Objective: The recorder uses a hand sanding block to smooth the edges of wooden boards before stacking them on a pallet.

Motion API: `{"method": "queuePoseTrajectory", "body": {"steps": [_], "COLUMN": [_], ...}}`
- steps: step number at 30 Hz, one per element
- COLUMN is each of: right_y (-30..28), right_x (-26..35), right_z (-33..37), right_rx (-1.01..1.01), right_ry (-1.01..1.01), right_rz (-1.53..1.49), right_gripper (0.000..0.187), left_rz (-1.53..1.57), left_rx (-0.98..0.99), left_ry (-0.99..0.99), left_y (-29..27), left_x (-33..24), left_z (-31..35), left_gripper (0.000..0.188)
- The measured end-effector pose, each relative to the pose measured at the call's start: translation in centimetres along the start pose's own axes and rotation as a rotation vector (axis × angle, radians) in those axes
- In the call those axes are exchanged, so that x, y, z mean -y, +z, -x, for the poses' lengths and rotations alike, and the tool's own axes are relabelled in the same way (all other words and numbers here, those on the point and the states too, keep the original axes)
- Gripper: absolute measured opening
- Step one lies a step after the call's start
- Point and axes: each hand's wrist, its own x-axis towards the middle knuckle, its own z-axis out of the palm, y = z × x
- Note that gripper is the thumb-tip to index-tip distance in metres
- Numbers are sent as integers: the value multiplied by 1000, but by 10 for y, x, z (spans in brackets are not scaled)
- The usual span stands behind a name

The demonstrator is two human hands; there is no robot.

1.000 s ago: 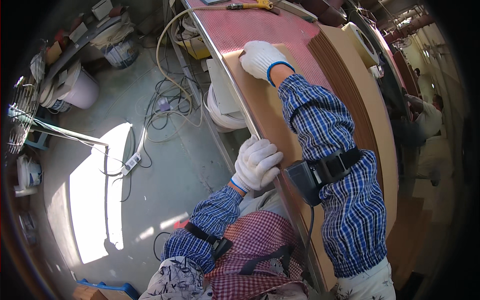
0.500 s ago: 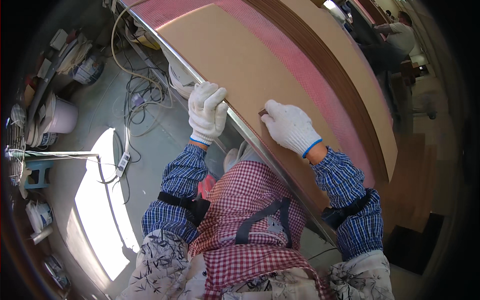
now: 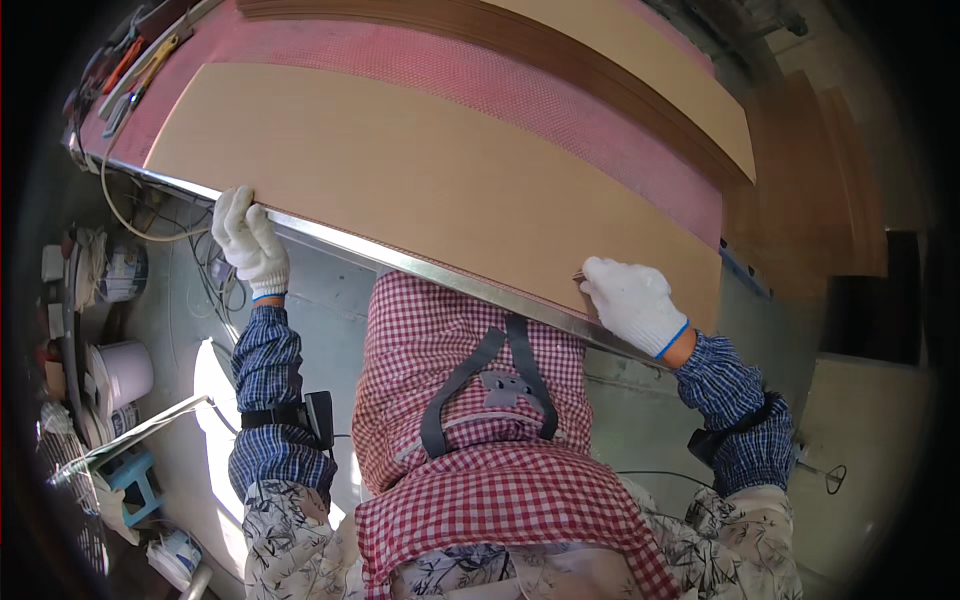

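No text, label, brand, number or sign can be read anywhere in this view.

A long, plain tan panel (image 3: 400,170) is laid flat along the near edge of the pink tabletop (image 3: 400,60); a small brown piece (image 3: 579,277), mostly hidden, is held at its right part.

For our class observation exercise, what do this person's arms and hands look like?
The left hand and right hand wear white knitted gloves with blue cuff edges. Blue plaid sleeve covers wrap the forearms, each crossed by a black strap; the left strap carries a dark box. Above them show pale sleeves with dark leafy prints.
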Motion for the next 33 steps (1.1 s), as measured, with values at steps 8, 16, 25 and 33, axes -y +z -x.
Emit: {"method": "queuePoseTrajectory", "body": {"steps": [8, 16, 25, 33], "right_y": [54, 98, 156, 131], "right_x": [-89, -156, -195, -119], "right_z": [96, 169, 243, 217], "right_rx": [-49, -89, 69, -422], "right_ry": [149, 319, 528, 1109], "right_rz": [19, 7, 14, -1021], "right_gripper": [11, 9, 16, 29], "left_rz": [-37, -86, -390, -147], "left_rx": [106, 174, 448, 862], "left_ry": [-122, -152, -142, 299], "left_y": [-6, -9, -12, 110], "left_x": [11, 24, -12, -125], "left_z": [16, 18, -25, -53], "left_gripper": [29, 36, 34, 47]}}
